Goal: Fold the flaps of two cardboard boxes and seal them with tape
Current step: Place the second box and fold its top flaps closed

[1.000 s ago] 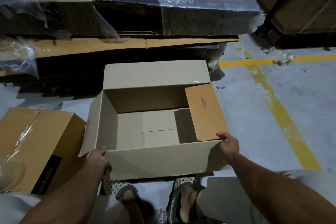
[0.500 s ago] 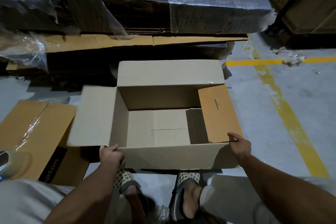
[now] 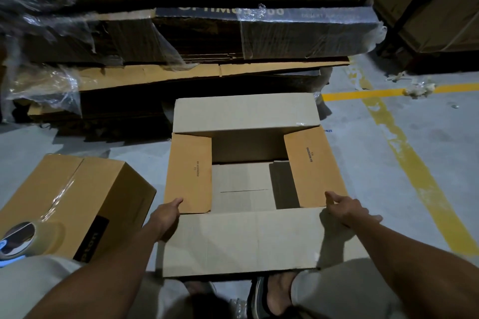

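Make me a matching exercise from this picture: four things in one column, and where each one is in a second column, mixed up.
Things
1. tape roll
2. left hand
3. right hand
4. taped box

Places
A. on the floor, left of the open box
B. at the near edge of the right side flap
C. bottom left corner of the view
D. at the near edge of the left side flap

Pairs: 1-C, 2-D, 3-B, 4-A

Views: one only, head-worn, so no overlap with another.
Position: above the person's knees and forearms, close over the open cardboard box [image 3: 243,184].
Direction: forward and steeply down at the concrete floor [image 3: 388,163].
Nearness: both hands within arm's reach.
Far edge: wrapped stack of flat cartons [image 3: 181,33].
Lens: wide-angle, edges bowed.
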The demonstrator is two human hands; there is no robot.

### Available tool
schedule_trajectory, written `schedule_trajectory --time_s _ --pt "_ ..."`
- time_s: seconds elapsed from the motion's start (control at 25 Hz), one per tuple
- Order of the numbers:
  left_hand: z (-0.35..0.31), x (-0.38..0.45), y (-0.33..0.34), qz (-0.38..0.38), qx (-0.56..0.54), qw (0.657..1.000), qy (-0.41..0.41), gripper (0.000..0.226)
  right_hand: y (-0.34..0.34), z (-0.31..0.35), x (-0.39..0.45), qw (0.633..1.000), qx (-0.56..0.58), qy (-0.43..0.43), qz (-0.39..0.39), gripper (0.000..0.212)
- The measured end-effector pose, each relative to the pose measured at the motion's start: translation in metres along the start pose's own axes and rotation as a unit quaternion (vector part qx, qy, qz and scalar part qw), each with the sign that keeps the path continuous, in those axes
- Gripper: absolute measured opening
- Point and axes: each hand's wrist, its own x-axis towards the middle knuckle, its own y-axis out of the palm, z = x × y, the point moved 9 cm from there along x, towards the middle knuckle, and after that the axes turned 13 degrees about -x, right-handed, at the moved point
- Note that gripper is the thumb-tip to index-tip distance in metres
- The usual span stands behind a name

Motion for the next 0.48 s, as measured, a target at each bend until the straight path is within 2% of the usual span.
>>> schedule_trajectory --time_s 0.08,0.16,0.24,0.32,0.4,0.48 --pt "-0.012 0.004 0.002 0.064 0.062 0.996 0.007 0.043 -0.01 0.004 0.006 0.998 0.01 -0.043 0.051 0.058" --pt "-0.015 0.007 -0.003 0.105 0.032 0.992 -0.056 0.044 -0.029 0.013 0.005 0.991 0.06 -0.088 0.083 0.038" --pt "-0.01 0.006 -0.014 0.137 -0.027 0.979 -0.15 0.046 -0.044 0.004 0.015 0.981 0.156 -0.049 0.107 0.017" --pt "-0.005 0.009 -0.03 0.147 -0.082 0.963 -0.21 0.043 -0.052 -0.01 0.033 0.966 0.231 -0.02 0.112 0.026" --pt "0.003 0.016 -0.045 0.137 -0.149 0.945 -0.258 0.057 -0.053 -0.02 0.044 0.944 0.302 0.01 0.135 0.032" --pt "0.001 0.007 -0.051 0.125 -0.225 0.922 -0.29 0.066 -0.05 -0.024 0.034 0.897 0.406 0.04 0.17 0.021"
